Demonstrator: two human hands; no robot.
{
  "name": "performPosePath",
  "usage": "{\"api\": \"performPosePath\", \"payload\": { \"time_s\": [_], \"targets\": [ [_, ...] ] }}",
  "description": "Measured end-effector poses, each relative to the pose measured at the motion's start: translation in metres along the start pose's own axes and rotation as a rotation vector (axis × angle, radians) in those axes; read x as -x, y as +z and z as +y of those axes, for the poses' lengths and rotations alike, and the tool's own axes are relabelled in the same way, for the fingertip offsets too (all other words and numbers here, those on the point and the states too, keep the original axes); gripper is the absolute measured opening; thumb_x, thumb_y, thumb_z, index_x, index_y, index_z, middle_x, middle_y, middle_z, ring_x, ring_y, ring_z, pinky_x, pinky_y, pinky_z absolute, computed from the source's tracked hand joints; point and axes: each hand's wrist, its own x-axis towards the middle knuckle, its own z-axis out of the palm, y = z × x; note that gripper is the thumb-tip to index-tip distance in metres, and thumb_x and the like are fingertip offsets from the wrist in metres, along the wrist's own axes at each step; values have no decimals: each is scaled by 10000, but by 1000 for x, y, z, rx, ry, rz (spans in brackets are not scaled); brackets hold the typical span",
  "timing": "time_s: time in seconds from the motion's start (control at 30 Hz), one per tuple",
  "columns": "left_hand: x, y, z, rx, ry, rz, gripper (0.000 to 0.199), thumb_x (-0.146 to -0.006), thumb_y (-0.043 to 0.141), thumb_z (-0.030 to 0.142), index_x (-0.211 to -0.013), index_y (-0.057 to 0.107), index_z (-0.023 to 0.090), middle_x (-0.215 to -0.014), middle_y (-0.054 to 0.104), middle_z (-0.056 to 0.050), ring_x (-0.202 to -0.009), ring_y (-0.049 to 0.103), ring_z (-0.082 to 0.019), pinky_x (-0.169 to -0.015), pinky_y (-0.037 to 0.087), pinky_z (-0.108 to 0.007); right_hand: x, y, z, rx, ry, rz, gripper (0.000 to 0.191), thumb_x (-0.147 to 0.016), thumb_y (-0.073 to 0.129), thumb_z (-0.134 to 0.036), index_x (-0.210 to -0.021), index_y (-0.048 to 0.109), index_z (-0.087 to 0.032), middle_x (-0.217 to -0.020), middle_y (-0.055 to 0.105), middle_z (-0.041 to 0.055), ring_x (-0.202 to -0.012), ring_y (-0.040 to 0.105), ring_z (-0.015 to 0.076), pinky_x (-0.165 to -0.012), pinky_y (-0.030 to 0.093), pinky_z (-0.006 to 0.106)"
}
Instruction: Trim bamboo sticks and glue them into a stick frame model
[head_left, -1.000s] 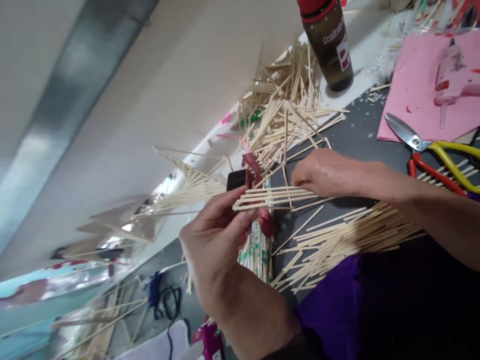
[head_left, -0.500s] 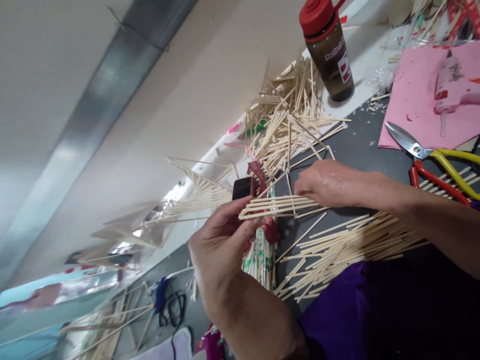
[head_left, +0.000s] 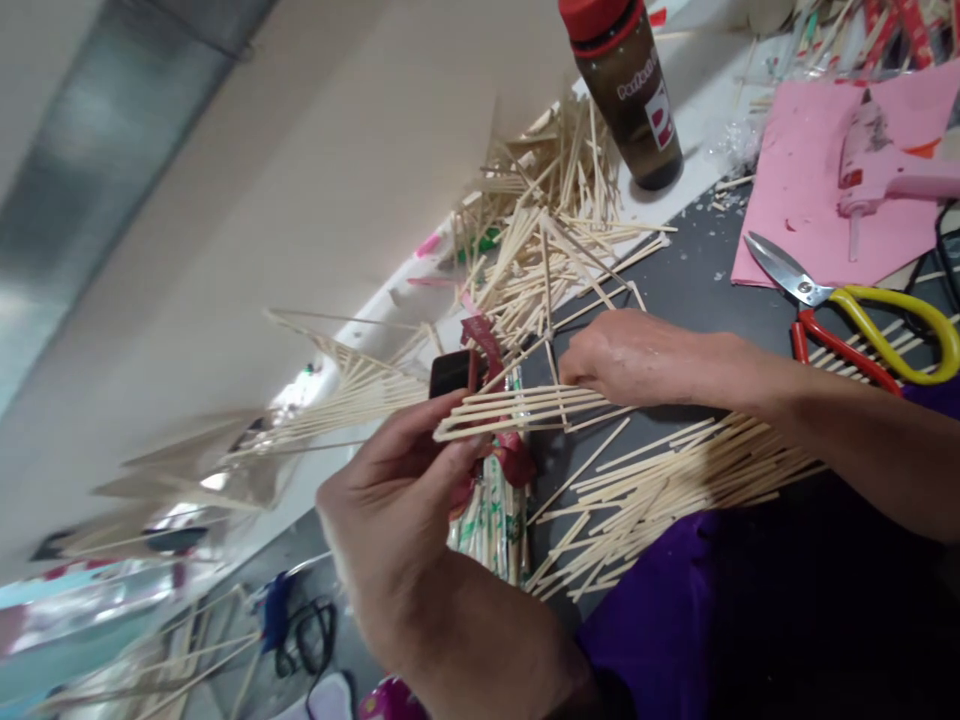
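Note:
My left hand pinches the near end of a frame of thin wooden sticks, several of them side by side and meeting at a pale joint by the fingers. At the frame's other end is my right hand, its fingers curled in around the sticks; their tips are hidden. Below my right hand lies a bundle of loose sticks on the dark table. Behind the held frame stands a stick structure, against a large heap of sticks.
A dark bottle with a red lid stands at the back. To the right are a pink glue gun on a pink sheet and scissors. Wrapped sticks lie beside my left hand, near a dark phone-like object.
The whole view has shifted, so both hands and the table's objects appear further left. Both hands keep their hold on the stick frame, with little change between them.

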Motion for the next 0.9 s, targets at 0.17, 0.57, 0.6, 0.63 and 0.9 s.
{"api": "performPosePath", "payload": {
  "time_s": [0.17, 0.57, 0.6, 0.63, 0.9],
  "targets": [
    [1, 3, 0, -4, 29, 41, 372, -582, 859, 248, -949, 807, 220, -682, 749, 5, -437, 567, -75, -324, 401, -141, 0, -1, 1, 22, -23, 24, 296, -854, 493, -64, -942, 767, -134, -911, 735, 89, -709, 523, 136, -602, 282, 286],
    [3, 14, 8, 57, 105, 110, 320, -561, 833, 135, -872, 804, 203, -694, 764, 2, -521, 643, -96, -371, 458, -145, 3, -3, 0, 28, -28, 30, 296, -906, 466, -74, -979, 749, -119, -921, 705, 80, -818, 589, 155, -725, 357, 276],
    [3, 14, 8, 63, 103, 113, 324, -558, 835, 130, -873, 803, 199, -697, 765, -1, -519, 640, -98, -360, 446, -146, 3, -4, 0, 24, -26, 25, 300, -907, 463, -76, -988, 748, -118, -929, 705, 83, -836, 596, 159, -735, 360, 275],
    [3, 15, 9, 67, 102, 112, 326, -555, 838, 128, -872, 803, 196, -701, 766, -2, -510, 633, -99, -342, 428, -149, 3, -4, 0, 21, -23, 21, 304, -903, 460, -73, -992, 748, -119, -932, 705, 83, -849, 600, 164, -743, 362, 276],
    [7, 20, 14, 109, 92, 101, 301, -551, 849, 139, -843, 801, 194, -684, 755, 1, -481, 584, -95, -296, 366, -151, 2, -4, 0, 49, -16, 32, 306, -878, 459, -78, -966, 740, -159, -929, 713, 68, -863, 597, 172, -734, 354, 285]
  ]
}}
